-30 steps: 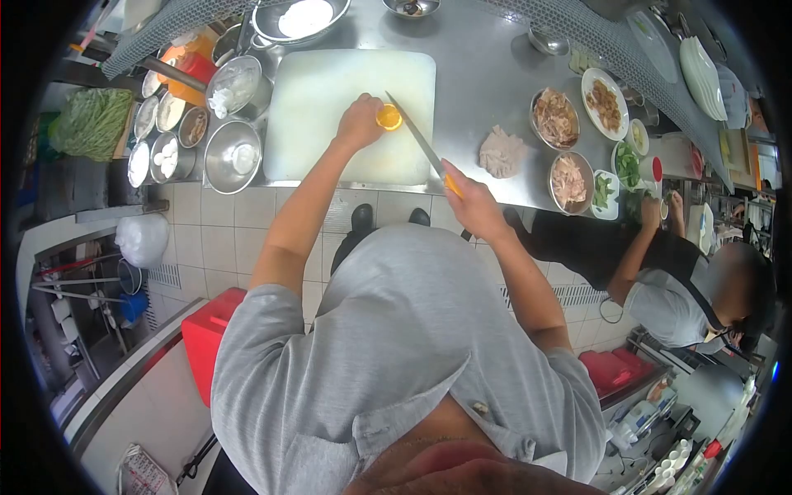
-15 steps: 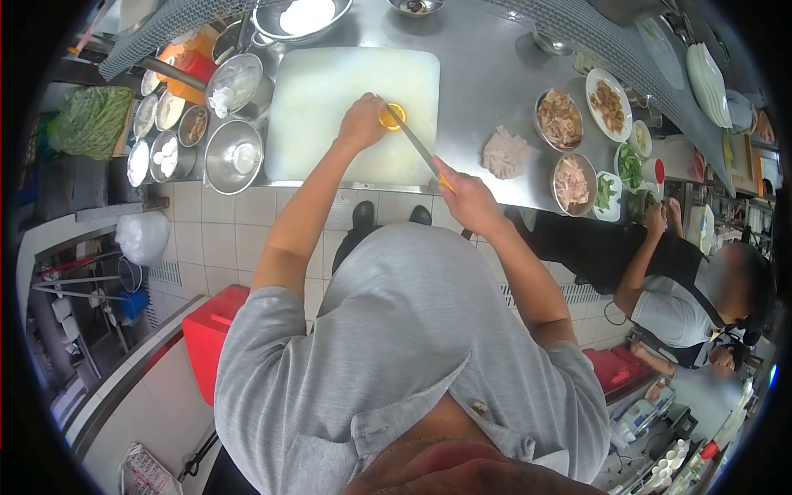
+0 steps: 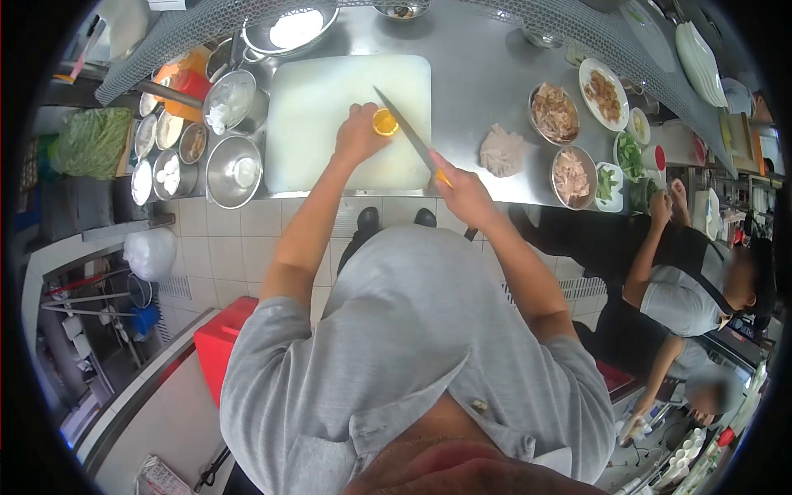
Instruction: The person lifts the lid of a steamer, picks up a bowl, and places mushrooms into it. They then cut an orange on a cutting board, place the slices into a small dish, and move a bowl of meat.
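Note:
On the white cutting board (image 3: pixel 305 115), my left hand (image 3: pixel 360 136) is closed around an orange (image 3: pixel 385 122), its bright cut face turned up and to the right. My right hand (image 3: pixel 464 196) grips the yellow handle of a knife (image 3: pixel 403 125) near the board's front right corner. The long blade slants up and to the left, passing just right of the orange, with its tip beyond the fruit. A crumpled pale cloth (image 3: pixel 504 151) lies on the steel counter right of the board.
Bowls of sliced meat (image 3: pixel 571 175), a plate of brown food (image 3: pixel 603 94) and greens (image 3: pixel 629 157) line the right side. Metal bowls (image 3: pixel 234 171) and small containers crowd the left. A mesh-covered shelf edge (image 3: pixel 470 10) crosses the top. Co-workers (image 3: pixel 689 289) stand at the right.
The knife blade has moved off the orange's cut face to its right side. More of the cut face now shows, and my left hand sits slightly lower against the board.

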A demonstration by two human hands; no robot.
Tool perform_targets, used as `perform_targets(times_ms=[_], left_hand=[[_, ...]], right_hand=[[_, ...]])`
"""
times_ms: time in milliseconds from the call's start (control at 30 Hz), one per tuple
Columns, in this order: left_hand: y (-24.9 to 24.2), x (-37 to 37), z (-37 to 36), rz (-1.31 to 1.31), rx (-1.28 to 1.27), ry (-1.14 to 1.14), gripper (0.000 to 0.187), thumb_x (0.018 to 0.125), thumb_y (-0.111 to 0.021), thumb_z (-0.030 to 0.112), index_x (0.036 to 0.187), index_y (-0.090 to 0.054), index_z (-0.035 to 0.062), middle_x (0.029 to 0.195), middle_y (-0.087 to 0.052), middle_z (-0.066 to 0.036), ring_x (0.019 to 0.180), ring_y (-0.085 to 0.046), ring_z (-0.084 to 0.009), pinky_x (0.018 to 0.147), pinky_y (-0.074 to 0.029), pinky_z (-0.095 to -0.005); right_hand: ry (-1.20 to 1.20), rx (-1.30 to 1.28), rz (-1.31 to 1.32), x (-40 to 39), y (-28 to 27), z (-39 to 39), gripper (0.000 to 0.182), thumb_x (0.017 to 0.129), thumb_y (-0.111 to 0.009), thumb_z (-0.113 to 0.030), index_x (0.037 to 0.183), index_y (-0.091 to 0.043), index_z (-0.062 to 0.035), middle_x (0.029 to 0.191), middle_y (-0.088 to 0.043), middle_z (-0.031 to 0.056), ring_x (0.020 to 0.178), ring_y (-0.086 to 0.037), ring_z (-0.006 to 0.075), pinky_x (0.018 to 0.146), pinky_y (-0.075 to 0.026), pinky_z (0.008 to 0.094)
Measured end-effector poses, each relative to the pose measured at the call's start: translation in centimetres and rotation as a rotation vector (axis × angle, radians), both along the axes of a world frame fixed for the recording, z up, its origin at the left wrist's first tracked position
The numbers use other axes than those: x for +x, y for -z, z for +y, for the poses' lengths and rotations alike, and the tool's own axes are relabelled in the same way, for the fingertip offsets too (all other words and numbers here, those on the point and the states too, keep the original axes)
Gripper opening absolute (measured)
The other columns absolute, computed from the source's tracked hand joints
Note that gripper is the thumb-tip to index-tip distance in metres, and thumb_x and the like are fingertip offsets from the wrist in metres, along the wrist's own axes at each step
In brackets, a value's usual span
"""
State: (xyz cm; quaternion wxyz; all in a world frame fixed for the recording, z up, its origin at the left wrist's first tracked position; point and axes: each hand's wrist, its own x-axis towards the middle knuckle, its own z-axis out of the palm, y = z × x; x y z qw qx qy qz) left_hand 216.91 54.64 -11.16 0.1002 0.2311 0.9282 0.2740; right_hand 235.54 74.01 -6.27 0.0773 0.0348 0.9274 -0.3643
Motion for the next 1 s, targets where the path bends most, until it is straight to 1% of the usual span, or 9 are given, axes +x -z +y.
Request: perform_targets(times_ms=[133, 233, 567, 733, 833, 900, 933, 967, 1000], left_hand=[[0.5, 0.3, 1.1, -0.009, -0.045, -0.040, 0.062, 0.073, -0.084, 0.025, 0.123, -0.052, 0.0080, 0.121, -0.051, -0.018, 0.096, -0.066, -0.0380, 0.082, -0.056, -0.0466], [1.2, -0.3, 1.9, -0.037, -0.058, -0.058, 0.067, 0.072, -0.086, 0.029, 0.127, -0.056, 0.0067, 0.121, -0.053, -0.017, 0.099, -0.066, -0.0378, 0.086, -0.056, -0.0449], [1.9, -7.8, 0.7, 0.041, -0.131, -0.189, 0.058, 0.076, -0.082, 0.033, 0.122, -0.059, 0.0063, 0.122, -0.056, -0.019, 0.099, -0.067, -0.0390, 0.086, -0.056, -0.0458], [1.1, -11.2, -3.1, 0.164, -0.086, -0.158, 0.054, 0.079, -0.079, 0.033, 0.122, -0.059, 0.0074, 0.121, -0.057, -0.018, 0.100, -0.066, -0.0370, 0.086, -0.055, -0.0449], [-4.5, -9.4, -3.7, 0.163, -0.042, -0.023, 0.046, 0.084, -0.075, 0.026, 0.124, -0.060, 0.0088, 0.120, -0.060, -0.016, 0.104, -0.066, -0.0343, 0.087, -0.054, -0.0434], [-12.0, -4.7, -1.3, 0.230, 0.130, 0.297, 0.039, 0.086, -0.073, 0.016, 0.122, -0.061, 0.0039, 0.110, -0.064, -0.016, 0.084, -0.067, -0.0299, 0.074, -0.055, -0.0380], [-15.7, -1.9, 0.4, 0.201, 0.273, 0.460, 0.037, 0.086, -0.071, 0.009, 0.122, -0.061, 0.0041, 0.114, -0.064, -0.016, 0.082, -0.068, -0.0297, 0.072, -0.056, -0.0361], [-22.1, 1.7, 1.9, 0.014, 0.344, 0.572, 0.038, 0.085, -0.071, 0.007, 0.122, -0.061, 0.0054, 0.112, -0.064, -0.015, 0.085, -0.068, -0.0300, 0.072, -0.057, -0.0358], [-26.2, 4.2, 3.0, 0.007, 0.385, 0.739, 0.038, 0.085, -0.069, 0.009, 0.122, -0.062, 0.0079, 0.112, -0.064, -0.015, 0.087, -0.068, -0.0304, 0.072, -0.056, -0.0375]], right_hand=[[0.062, 0.014, -0.045, 1.6, 0.9, 0.4, 0.065, 0.092, -0.061, -0.010, 0.153, -0.038, -0.0137, 0.093, -0.068, 0.0240, 0.086, -0.066, 0.0404, 0.080, -0.052, 0.0478], [0.051, 0.012, -0.046, 1.7, 1.7, 0.1, 0.065, 0.093, -0.060, -0.011, 0.153, -0.038, -0.0125, 0.095, -0.068, 0.0243, 0.089, -0.065, 0.0406, 0.083, -0.051, 0.0475], [0.027, -0.049, -0.099, -6.6, 2.2, -3.1, 0.062, 0.097, -0.055, -0.014, 0.155, -0.033, -0.0131, 0.107, -0.066, 0.0248, 0.100, -0.062, 0.0424, 0.091, -0.049, 0.0483], [-0.058, 0.183, -0.036, -7.0, 0.1, -2.6, 0.059, 0.097, -0.054, -0.015, 0.153, -0.037, -0.0143, 0.097, -0.065, 0.0211, 0.097, -0.065, 0.0387, 0.083, -0.053, 0.0483], [-0.240, 0.306, -0.107, -4.3, -0.9, -1.6, 0.059, 0.095, -0.055, -0.014, 0.152, -0.040, -0.0141, 0.099, -0.063, 0.0188, 0.096, -0.065, 0.0357, 0.081, -0.054, 0.0482], [-0.423, 0.348, -0.032, -4.1, 0.1, -2.9, 0.060, 0.092, -0.056, -0.013, 0.151, -0.041, -0.0141, 0.104, -0.063, 0.0183, 0.097, -0.065, 0.0333, 0.082, -0.054, 0.0483], [-0.339, 0.203, 0.067, -5.1, 1.3, -3.5, 0.061, 0.091, -0.057, -0.013, 0.150, -0.042, -0.0140, 0.106, -0.062, 0.0180, 0.098, -0.064, 0.0325, 0.083, -0.054, 0.0477], [-0.274, 0.051, 0.160, -6.2, 3.0, -4.7, 0.061, 0.090, -0.057, -0.013, 0.150, -0.042, -0.0138, 0.108, -0.061, 0.0177, 0.098, -0.064, 0.0316, 0.084, -0.053, 0.0470], [-0.283, 0.067, 0.245, -7.0, 3.7, -5.9, 0.059, 0.089, -0.057, -0.012, 0.147, -0.045, -0.0131, 0.108, -0.060, 0.0171, 0.097, -0.063, 0.0304, 0.083, -0.053, 0.0451]])
